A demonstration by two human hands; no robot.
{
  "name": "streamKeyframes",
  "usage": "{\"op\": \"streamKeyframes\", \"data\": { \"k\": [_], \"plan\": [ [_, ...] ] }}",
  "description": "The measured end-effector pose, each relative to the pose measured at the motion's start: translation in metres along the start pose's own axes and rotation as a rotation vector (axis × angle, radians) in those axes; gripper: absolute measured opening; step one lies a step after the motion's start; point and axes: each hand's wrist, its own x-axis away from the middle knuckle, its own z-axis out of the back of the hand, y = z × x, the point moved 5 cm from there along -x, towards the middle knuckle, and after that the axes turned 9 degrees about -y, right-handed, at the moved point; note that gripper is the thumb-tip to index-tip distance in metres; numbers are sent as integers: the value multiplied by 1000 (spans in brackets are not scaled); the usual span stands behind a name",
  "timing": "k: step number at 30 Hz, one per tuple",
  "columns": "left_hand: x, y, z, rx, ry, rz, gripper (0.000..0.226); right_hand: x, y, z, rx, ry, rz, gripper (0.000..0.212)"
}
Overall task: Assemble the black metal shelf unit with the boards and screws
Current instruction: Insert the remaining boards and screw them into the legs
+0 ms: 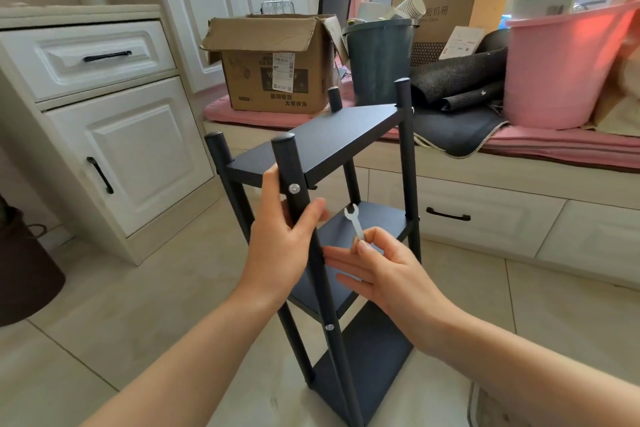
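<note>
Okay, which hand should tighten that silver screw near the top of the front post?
Probably the right hand: it already pinches the small wrench, while the left hand grips the front post just below the screw.

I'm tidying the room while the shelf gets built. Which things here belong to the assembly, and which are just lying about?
Belongs to the job:
- black shelf unit, held at a post by the left hand
- small wrench, pinched in the right hand
- screw in the post

Lying about:
- cardboard box
- dark bin
- pink tub
- rolled mats
</note>
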Motion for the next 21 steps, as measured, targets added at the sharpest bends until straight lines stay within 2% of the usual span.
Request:
{"op": "streamKeyframes", "data": {
  "k": [3, 9, 14, 21],
  "plan": [
    [0, 4, -3, 105, -60, -83, 34, 4, -3, 8, 61, 66, 26, 19],
    [-3, 16, -7, 146, -96, -148, 35, 17, -30, 26, 300, 210, 192, 16],
    [-7, 37, -4, 150, -108, -245, 55, 25, -49, 20, 455, 209, 300, 13],
    [-17, 40, -8, 127, -98, -236, 65, 16, -63, 9, 566, 221, 322, 17]
  ]
}}
